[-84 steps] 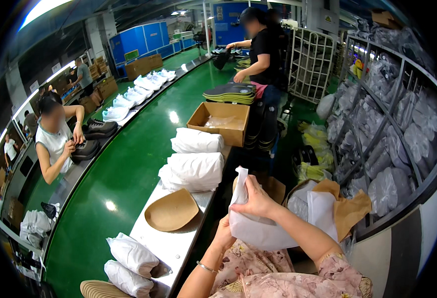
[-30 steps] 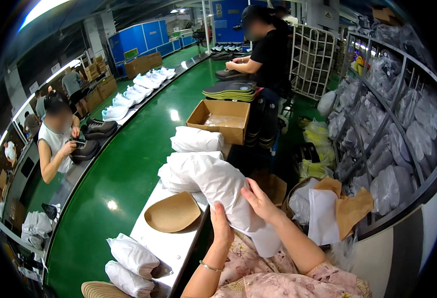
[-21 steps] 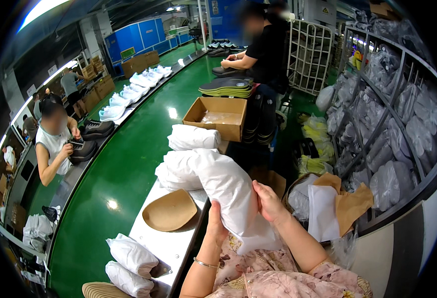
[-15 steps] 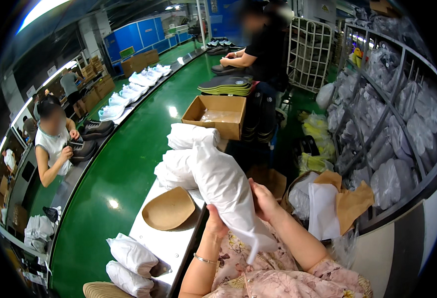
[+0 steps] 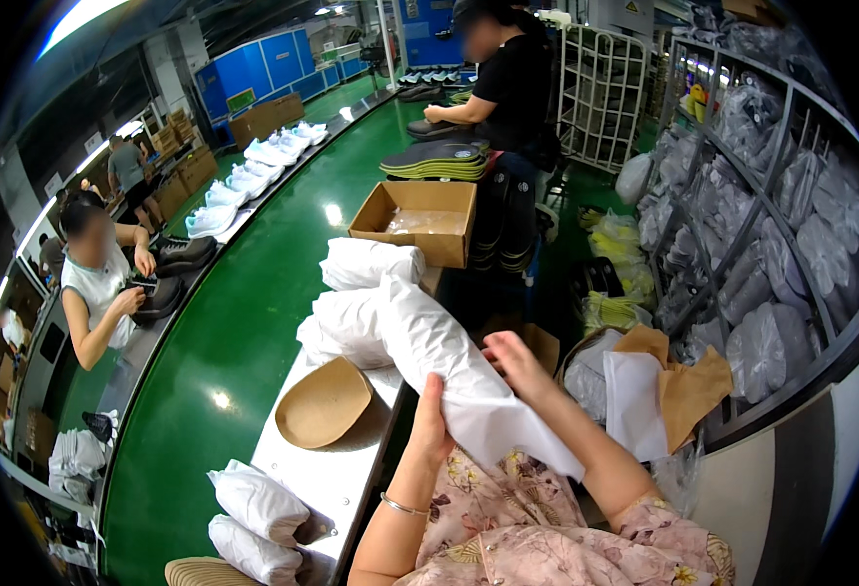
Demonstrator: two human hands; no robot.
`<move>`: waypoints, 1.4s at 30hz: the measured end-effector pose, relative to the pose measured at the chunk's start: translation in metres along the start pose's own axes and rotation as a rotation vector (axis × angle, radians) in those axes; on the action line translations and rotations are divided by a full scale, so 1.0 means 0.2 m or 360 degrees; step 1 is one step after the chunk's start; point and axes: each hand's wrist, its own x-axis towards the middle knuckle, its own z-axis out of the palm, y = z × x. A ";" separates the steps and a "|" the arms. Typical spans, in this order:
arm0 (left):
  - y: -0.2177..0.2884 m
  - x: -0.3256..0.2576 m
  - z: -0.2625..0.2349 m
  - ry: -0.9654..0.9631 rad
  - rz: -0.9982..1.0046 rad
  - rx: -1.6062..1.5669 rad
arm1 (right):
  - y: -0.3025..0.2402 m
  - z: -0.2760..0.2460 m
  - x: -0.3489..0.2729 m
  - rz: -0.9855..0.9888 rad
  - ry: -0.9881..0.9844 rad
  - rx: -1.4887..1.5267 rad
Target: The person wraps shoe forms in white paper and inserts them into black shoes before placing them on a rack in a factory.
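White tissue paper (image 5: pixel 449 376), rolled into a loose bundle, is held up between both hands just above the near edge of the bench (image 5: pixel 327 479), its far end reaching toward the finished white wads (image 5: pixel 366 262) that lie further along. The left hand (image 5: pixel 431 422) is closed around the bundle's lower left side, thumb up along the paper. The right hand (image 5: pixel 519 363) grips the upper right edge with its fingers curled over the top, so both hands are shut on the same sheet.

To shape the bundle well, I judge the left hand should hold firm as the anchor while the right folds and tucks the loose trailing corner that hangs down toward the lap, keeping the roll even so it matches the neighbouring wads. Too tight a squeeze could tear the thin paper.

A brown insole-shaped board (image 5: pixel 324 402) lies on the bench just left of the hands, and two more white wads (image 5: pixel 258 503) rest at the near left. An open cardboard box (image 5: pixel 415 220) sits far along the bench. At the right, loose white and brown sheets (image 5: pixel 654 391) fill a bin beside the person.
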 end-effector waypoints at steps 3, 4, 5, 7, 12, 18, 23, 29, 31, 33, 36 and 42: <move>0.03 0.02 0.05 0.0248 0.0101 0.0053 | -0.13 -0.14 -0.13 -0.0053 -0.0426 -0.0005; 0.03 0.04 0.03 0.0238 0.0128 0.0038 | -0.14 -0.14 -0.17 -0.0170 -0.0509 -0.0239; 0.02 0.06 0.01 0.0254 0.0184 0.0057 | -0.11 -0.13 -0.18 -0.0247 -0.0523 -0.0460; -0.01 0.09 0.02 0.0272 0.0364 0.0245 | -0.08 -0.09 -0.19 -0.0272 -0.0385 -0.0720; -0.04 0.13 0.06 0.0337 0.0486 0.0236 | -0.09 -0.02 -0.24 -0.0749 0.0315 -0.1128; 0.01 0.11 0.09 0.0372 0.0451 -0.0082 | -0.05 -0.02 -0.30 -0.1478 0.0371 -0.1590; -0.04 0.14 0.07 0.0301 0.0413 -0.0196 | 0.02 0.09 -0.29 -0.1572 0.0414 -0.1119; -0.03 0.14 0.16 0.0478 0.0499 -0.0151 | 0.05 0.14 -0.23 -0.0777 0.0340 -0.0018; -0.03 0.13 0.15 0.0507 0.0521 -0.0165 | 0.07 0.17 -0.22 -0.0609 0.0369 0.0276; -0.04 0.13 0.10 0.0425 0.0481 -0.0257 | 0.13 0.20 -0.21 -0.0445 0.0420 0.0569; -0.03 0.14 0.06 0.0368 0.0483 -0.0220 | 0.12 0.19 -0.19 -0.0270 0.0353 0.0663; -0.01 0.14 0.03 0.0298 0.0534 -0.0232 | 0.11 0.13 -0.17 -0.0827 0.0475 -0.0593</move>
